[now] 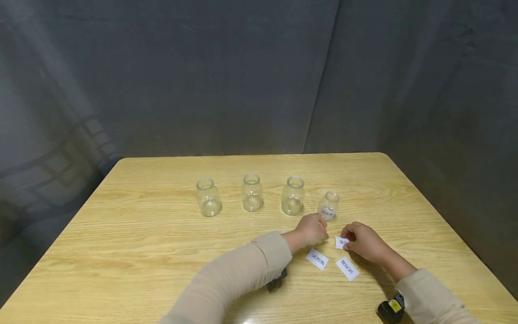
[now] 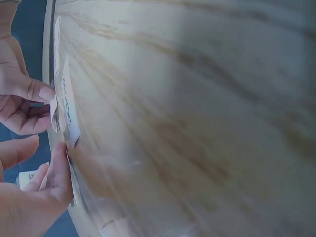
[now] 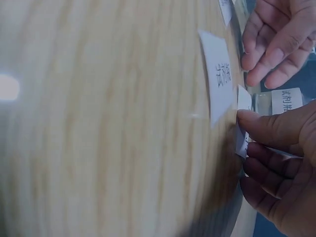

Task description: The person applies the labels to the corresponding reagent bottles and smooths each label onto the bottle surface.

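Pale wood-grain table (image 1: 141,243) fills the lower frame, dark grey curtain (image 1: 222,81) behind and at the sides. Three large clear jars (image 1: 292,198) stand in a row mid-frame; small jar (image 1: 328,209) at the right end carries a white label.

Hard to read: small jar's base is partly behind the left hand (image 1: 311,230); forearms are cut off at the bottom edge; black wrist unit (image 1: 277,280) mostly hidden under the left sleeve. Left wrist view is hazy, so can't tell if that hand touches paper.

Left arm reaches in from bottom centre, fingers loosely extended, gripping nothing. Right hand (image 1: 364,240), right of centre, pinches a paper slip (image 1: 338,243) at the table, thumb against fingers. Two loose slips (image 1: 347,268) lie just below.
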`<state>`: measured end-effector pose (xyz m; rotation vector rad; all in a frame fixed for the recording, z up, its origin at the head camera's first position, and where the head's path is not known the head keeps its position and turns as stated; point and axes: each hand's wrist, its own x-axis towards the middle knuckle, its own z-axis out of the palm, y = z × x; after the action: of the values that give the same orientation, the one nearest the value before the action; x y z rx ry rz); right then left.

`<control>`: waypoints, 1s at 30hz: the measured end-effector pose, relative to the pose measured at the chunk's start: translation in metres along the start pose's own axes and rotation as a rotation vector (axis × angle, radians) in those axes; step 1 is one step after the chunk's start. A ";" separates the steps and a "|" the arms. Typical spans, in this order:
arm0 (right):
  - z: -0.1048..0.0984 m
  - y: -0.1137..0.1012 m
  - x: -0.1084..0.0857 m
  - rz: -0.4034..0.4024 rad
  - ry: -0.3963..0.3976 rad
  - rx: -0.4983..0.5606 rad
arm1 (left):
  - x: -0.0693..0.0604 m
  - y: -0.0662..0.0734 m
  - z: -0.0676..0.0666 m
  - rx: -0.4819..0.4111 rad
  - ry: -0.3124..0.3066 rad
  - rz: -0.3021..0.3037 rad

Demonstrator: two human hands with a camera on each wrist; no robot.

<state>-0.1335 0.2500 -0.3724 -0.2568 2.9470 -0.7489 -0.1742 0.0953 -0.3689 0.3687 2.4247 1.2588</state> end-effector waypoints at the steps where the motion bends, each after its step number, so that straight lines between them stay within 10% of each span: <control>1: 0.000 0.001 0.000 0.000 0.003 0.008 | 0.000 0.000 0.001 -0.012 -0.008 -0.004; 13: 0.000 0.001 -0.003 0.024 0.016 0.236 | 0.001 -0.002 0.001 -0.180 -0.174 0.002; 30: -0.004 -0.010 0.005 0.010 0.140 0.507 | 0.005 -0.010 -0.010 -0.351 -0.145 0.081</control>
<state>-0.1373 0.2429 -0.3641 -0.1521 2.7467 -1.5218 -0.1841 0.0845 -0.3727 0.4408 2.0363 1.5987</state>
